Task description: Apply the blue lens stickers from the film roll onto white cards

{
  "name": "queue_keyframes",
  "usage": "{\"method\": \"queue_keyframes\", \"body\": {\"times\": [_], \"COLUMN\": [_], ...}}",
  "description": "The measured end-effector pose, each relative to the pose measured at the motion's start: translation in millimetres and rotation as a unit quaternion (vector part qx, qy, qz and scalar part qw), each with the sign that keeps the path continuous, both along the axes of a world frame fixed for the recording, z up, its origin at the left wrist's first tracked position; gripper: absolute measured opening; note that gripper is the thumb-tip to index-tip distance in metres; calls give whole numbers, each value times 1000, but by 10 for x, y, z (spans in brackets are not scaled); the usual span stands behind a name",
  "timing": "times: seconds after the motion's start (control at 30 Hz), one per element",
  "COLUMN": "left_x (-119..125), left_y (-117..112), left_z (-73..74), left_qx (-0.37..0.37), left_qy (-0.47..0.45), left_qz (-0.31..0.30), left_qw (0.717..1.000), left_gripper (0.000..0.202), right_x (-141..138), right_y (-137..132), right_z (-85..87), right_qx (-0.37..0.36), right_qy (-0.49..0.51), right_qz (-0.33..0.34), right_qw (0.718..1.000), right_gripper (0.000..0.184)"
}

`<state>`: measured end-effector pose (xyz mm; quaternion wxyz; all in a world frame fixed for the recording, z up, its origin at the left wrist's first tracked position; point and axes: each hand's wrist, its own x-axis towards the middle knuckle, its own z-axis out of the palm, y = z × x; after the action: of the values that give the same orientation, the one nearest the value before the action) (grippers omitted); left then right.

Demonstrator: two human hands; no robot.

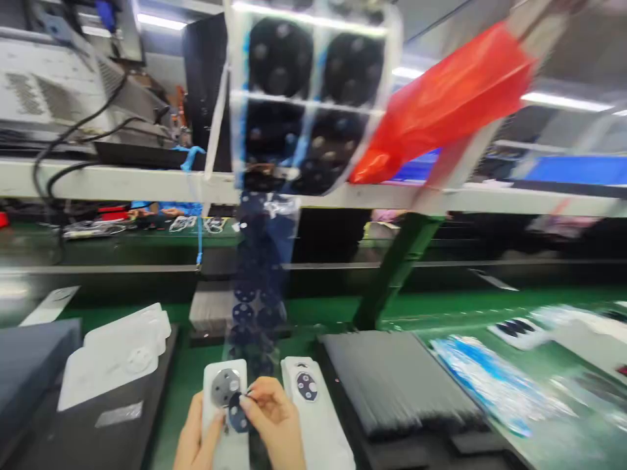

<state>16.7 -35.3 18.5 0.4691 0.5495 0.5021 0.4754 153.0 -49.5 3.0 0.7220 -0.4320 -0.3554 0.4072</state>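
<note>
My left hand (196,437) grips a white phone back cover (226,450) by its left edge, thumb on its front. Near the cover's top sits a round grey camera area (224,386). Between thumb and fingers my right hand (275,418) pinches a dark round camera sticker (238,412) with holes in it. The sticker overlaps the lower right of the camera area; whether it touches the cover I cannot tell. Just right of my right hand lies a stack of white phone covers (318,418), the top one bearing a dark round camera piece.
A strip of round dark stickers (259,261) hangs from a roll (313,85) above. Left, translucent white sheets (112,359) lie on a black board. Right are a stack of dark grey sheets (396,372) and blue-white plastic packaging (494,385). A green post (396,274) rises behind.
</note>
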Motion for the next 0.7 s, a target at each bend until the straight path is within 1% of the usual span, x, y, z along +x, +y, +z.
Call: {"method": "queue_keyframes", "body": {"times": [0.1,0.17,0.27,0.33,0.4,0.5,0.7], "left_x": [5,-15,-35,-34,-32,-43,-59], "left_y": [-30,-56,-105,-132,-151,-169,-201], "left_z": [40,34,-17,-65,-106,-134,-114], "left_qx": [-24,-34,-34,-30,-29,-32,-34], "left_qy": [0,2,11,13,16,31,27], "left_qz": [-54,-84,-111,-120,-119,-109,-102], "left_qw": [998,996,993,992,992,993,994], "left_gripper": [41,40,35,33,31,31,31], "right_x": [-6,-14,-24,-27,-30,-42,-65], "right_y": [-56,-77,-89,-98,-116,-147,-167], "right_z": [24,33,55,85,125,183,221], "right_qx": [-85,-112,-112,-106,-98,-91,-82], "right_qy": [-10,-28,-49,-74,-105,-134,-139], "right_qz": [5,-2,-36,-65,-79,-71,-63], "right_qw": [996,993,992,990,986,984,985], "right_gripper": [28,30,33,31,27,23,20]}}
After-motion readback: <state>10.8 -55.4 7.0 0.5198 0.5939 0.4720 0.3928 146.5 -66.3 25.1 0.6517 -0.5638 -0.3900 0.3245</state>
